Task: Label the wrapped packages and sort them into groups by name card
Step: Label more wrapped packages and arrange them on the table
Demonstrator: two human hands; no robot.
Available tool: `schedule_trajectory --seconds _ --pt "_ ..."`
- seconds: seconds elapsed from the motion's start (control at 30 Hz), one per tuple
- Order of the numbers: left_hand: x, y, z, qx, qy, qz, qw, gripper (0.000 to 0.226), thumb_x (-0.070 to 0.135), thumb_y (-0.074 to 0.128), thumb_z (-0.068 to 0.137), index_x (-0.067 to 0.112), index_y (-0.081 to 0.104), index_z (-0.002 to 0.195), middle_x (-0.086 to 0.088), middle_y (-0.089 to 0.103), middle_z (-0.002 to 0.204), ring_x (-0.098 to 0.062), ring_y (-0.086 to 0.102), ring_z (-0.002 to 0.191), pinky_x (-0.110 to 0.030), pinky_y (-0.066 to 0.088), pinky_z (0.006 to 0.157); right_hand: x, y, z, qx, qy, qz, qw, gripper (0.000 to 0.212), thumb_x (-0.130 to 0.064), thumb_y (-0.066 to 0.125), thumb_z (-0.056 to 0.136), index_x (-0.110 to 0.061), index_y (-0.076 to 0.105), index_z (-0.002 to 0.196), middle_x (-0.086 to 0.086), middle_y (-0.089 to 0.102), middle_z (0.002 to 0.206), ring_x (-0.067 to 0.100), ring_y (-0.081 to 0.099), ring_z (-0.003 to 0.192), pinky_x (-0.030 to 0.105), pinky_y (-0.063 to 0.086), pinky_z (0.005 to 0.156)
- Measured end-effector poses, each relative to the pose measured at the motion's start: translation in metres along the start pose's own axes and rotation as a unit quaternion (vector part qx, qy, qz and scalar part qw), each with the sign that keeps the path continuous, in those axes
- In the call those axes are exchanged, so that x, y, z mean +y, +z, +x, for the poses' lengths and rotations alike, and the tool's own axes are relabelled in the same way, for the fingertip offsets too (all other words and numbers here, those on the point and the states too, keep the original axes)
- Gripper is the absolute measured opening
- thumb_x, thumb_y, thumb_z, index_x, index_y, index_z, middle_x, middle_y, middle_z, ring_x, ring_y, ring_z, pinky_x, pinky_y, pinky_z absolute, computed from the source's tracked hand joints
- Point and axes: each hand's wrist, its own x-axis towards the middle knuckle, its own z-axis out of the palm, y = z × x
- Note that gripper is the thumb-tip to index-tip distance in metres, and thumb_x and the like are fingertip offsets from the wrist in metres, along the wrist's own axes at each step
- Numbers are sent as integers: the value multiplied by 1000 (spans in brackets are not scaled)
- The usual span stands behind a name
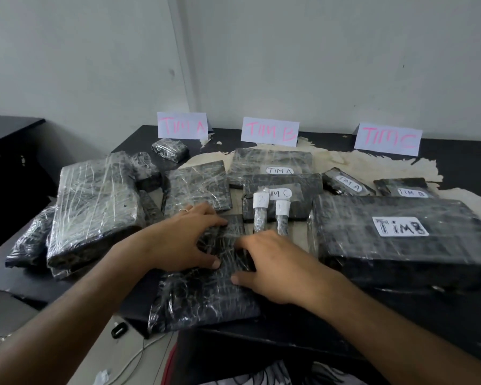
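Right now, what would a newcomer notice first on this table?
Three name cards stand along the far edge: Tim A, Tim B, Tim C. Below them lie many black wrapped packages, the biggest at right, labelled Tim B. Nearest, the left hand and right hand press an unlabelled package.

— What are the hands doing?

— The left hand [188,240] and the right hand [275,266] both rest on a flat package wrapped in black plastic and clear film [208,290] at the near edge of the black table [456,159]. It bears no visible label.

— And the cards?

— Three white folded cards stand along the far edge: the "TIM A" card [182,125], the "TIM B" card [270,132], the "TIM C" card [388,139], lettered in pink.

— Labelled parcels?

— A large black wrapped box with a white "TIM B" sticker [400,240] lies just right of the hands. Beyond the fingers stand two small wrapped rolls with white paper bands [272,215].

— On the left?

— A tall unlabelled black wrapped block [95,207].
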Motion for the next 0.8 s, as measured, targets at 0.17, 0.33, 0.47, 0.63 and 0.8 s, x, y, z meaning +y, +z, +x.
schedule_trajectory --seconds 0.17,0.33,0.47,0.63,0.8 --pt "7 18 -15 47 4 -15 999 75 45 71 93 31 36 158 12 27 163 -11 29 149 -26 23 117 -1 12 -15 53 5 30 998 31 -37 68 97 -16 63 118 1 62 111 19 60 104 31 48 83" --pt "14 55 -32 107 20 -82 991 67 47 62 98 36 34 158 14 18 170 -6 11 156 -33 12 127 -6 29 -51 138 10 50 989 30 -35 64 99 -13 66 120 2 64 113 20 58 110 36 49 93" --pt "18 74 -36 156 18 -125 980 62 40 59 100 30 38 158 6 22 170 -9 9 157 -40 12 129 0 34 -79 201 11 70 977 41 -37 62 100 -15 62 134 1 62 126 18 55 118 31 47 99" --pt "50 77 -32 226 19 -77 971 65 43 46 87 18 52 147 -1 43 158 -24 35 148 -45 31 121 23 22 -99 274 -1 113 955 25 -29 64 99 -13 72 117 -3 67 103 8 61 91 30 55 83" --pt "108 77 -19 333 121 -69 933 31 18 63 88 14 62 119 0 54 123 -22 50 114 -35 40 94 44 12 -111 345 -22 112 932 10 -19 68 96 -12 74 98 -5 67 88 8 61 79 28 52 74"
